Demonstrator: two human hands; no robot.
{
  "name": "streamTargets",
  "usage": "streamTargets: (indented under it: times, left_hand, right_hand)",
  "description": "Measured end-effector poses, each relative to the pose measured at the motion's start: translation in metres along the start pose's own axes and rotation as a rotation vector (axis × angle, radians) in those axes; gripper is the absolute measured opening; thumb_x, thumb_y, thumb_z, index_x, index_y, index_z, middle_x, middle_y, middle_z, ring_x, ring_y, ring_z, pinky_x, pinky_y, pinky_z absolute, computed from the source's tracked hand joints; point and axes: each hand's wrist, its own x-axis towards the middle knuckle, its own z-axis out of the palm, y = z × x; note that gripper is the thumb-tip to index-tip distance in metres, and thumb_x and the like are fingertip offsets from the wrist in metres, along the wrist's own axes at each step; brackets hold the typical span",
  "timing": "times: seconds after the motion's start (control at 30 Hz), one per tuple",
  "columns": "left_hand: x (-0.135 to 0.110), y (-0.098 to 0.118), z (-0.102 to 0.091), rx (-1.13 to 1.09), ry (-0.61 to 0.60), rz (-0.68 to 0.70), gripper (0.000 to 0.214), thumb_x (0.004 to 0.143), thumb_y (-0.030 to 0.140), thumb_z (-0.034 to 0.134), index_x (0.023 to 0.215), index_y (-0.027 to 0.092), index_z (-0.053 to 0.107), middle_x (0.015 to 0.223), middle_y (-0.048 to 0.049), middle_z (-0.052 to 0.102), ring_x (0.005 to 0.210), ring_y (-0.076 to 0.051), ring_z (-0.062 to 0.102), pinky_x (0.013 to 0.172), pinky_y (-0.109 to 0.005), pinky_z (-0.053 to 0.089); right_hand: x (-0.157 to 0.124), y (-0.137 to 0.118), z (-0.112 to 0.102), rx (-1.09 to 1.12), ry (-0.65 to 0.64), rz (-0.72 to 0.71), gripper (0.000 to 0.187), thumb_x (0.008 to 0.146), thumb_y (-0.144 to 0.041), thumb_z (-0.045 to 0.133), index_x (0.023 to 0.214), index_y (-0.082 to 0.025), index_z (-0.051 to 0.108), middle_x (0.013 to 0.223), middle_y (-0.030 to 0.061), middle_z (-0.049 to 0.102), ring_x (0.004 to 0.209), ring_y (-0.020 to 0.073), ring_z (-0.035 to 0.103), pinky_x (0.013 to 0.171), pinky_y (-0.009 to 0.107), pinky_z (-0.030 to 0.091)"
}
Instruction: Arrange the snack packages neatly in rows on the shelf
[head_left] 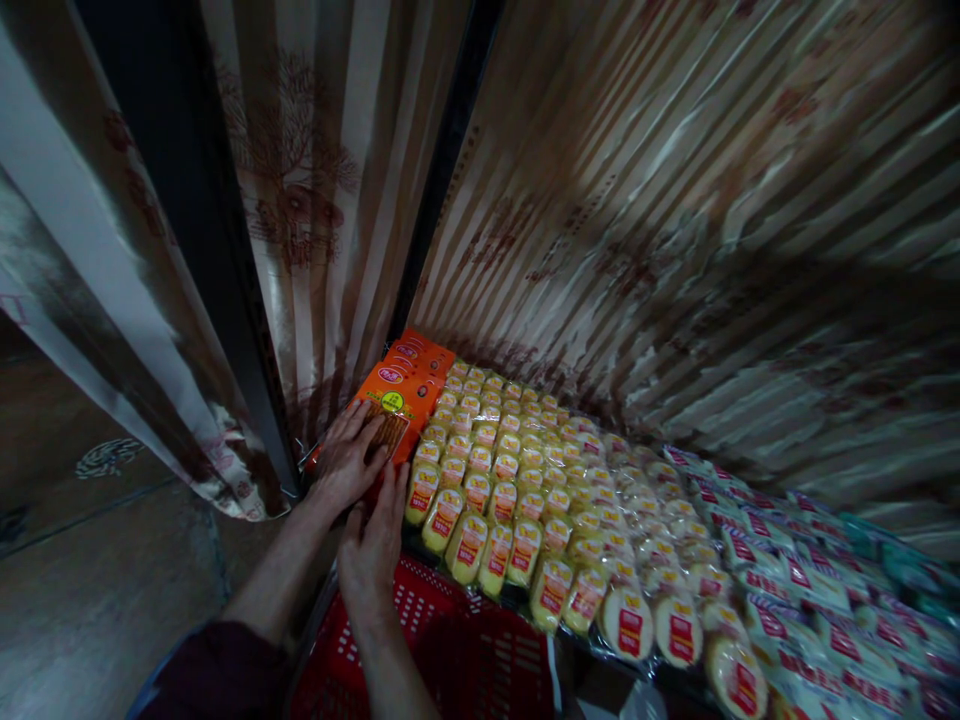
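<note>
Orange and glossy, a flat snack packet with a round yellow-green label [399, 404] lies under the left hand [346, 458]. This hand is spread wide and pressed flat, palm down, its fingers fanned over the packet's near end without closing round it. The right hand [373, 545] sits just beside and below it, also flat and open. Its fingers are held together and point up toward the packet's lower edge; whether the tips touch the wrapper I cannot tell. The packet rests at the far left end of a shelf, in the corner. More orange packets of the same kind [417, 354] are stacked directly behind it.

Just to the right, touching the orange stack, run tight rows of round yellow-wrapped cakes with red labels [510, 470], filling the shelf toward the middle. Further right lie white and red plastic-wrapped packs [787, 580], partly blurred.

Below the right wrist stands a red perforated plastic basket [457, 640]. A dark maroon sleeve [217, 675] covers the left forearm near the bottom edge.

Left of the hands rises a black metal upright [225, 280]. Beige striped curtain fabric with a faded brown print [675, 200] hangs behind and above the shelf. Dull grey-brown floor [97, 600] shows at lower left.
</note>
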Motion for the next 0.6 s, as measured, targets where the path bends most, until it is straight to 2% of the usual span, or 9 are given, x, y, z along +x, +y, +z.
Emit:
streamTargets:
  times: [0.17,0.27,0.33,0.4,0.5,0.6]
  left_hand:
    - [0.0,-0.002,0.002,0.016,-0.031,0.019,0.041,0.089,0.03,0.049,0.127,0.017,0.056,0.146,-0.0107,0.043,0.137,-0.026,0.035,0.111,-0.044,0.034]
    - [0.0,-0.001,0.002,0.029,-0.04,0.025,0.041,0.089,0.03,0.048,0.128,0.019,0.056,0.145,-0.0099,0.044,0.137,-0.026,0.035,0.11,-0.046,0.036]
    - [-0.001,0.002,0.0,0.031,-0.012,0.033,0.041,0.09,0.032,0.048,0.127,0.017,0.057,0.144,-0.011,0.044,0.137,-0.027,0.036,0.11,-0.046,0.035]
    - [-0.001,0.006,-0.002,0.031,0.013,0.047,0.041,0.089,0.031,0.049,0.125,0.016,0.059,0.144,-0.0114,0.045,0.136,-0.027,0.036,0.111,-0.046,0.034]
    - [-0.002,0.009,-0.003,0.034,0.016,0.057,0.04,0.088,0.031,0.051,0.125,0.017,0.059,0.144,-0.01,0.045,0.137,-0.028,0.035,0.112,-0.048,0.033]
    - [-0.002,0.01,-0.002,0.038,0.013,0.054,0.04,0.088,0.033,0.052,0.124,0.018,0.06,0.143,-0.0097,0.046,0.138,-0.029,0.034,0.111,-0.05,0.034]
  right_hand:
    - [-0.002,-0.016,-0.02,-0.041,-0.043,-0.092,0.059,0.088,-0.016,0.037,0.146,-0.01,0.03,0.157,0.0147,0.017,0.146,0.0252,0.015,0.113,0.05,0.031]
    - [0.02,-0.021,-0.041,-0.062,0.0,-0.182,0.056,0.09,-0.02,0.036,0.145,-0.012,0.031,0.156,0.0131,0.024,0.144,0.0244,0.02,0.112,0.049,0.032]
    - [0.05,-0.02,-0.057,-0.102,0.038,-0.233,0.053,0.091,-0.021,0.035,0.142,-0.01,0.036,0.149,0.0139,0.037,0.141,0.0234,0.029,0.112,0.048,0.032]
    - [0.088,-0.016,-0.073,-0.191,0.037,-0.209,0.049,0.089,-0.018,0.035,0.136,-0.01,0.046,0.142,0.0137,0.047,0.135,0.0241,0.038,0.111,0.046,0.034]
    - [0.146,-0.009,-0.091,-0.387,-0.054,-0.087,0.046,0.088,-0.019,0.041,0.132,-0.015,0.052,0.119,0.0119,0.065,0.118,0.0256,0.054,0.098,0.04,0.045]
    - [0.19,0.0,-0.095,-0.573,-0.157,-0.022,0.043,0.088,-0.018,0.043,0.13,-0.021,0.056,0.111,0.0086,0.069,0.11,0.022,0.059,0.092,0.031,0.046]
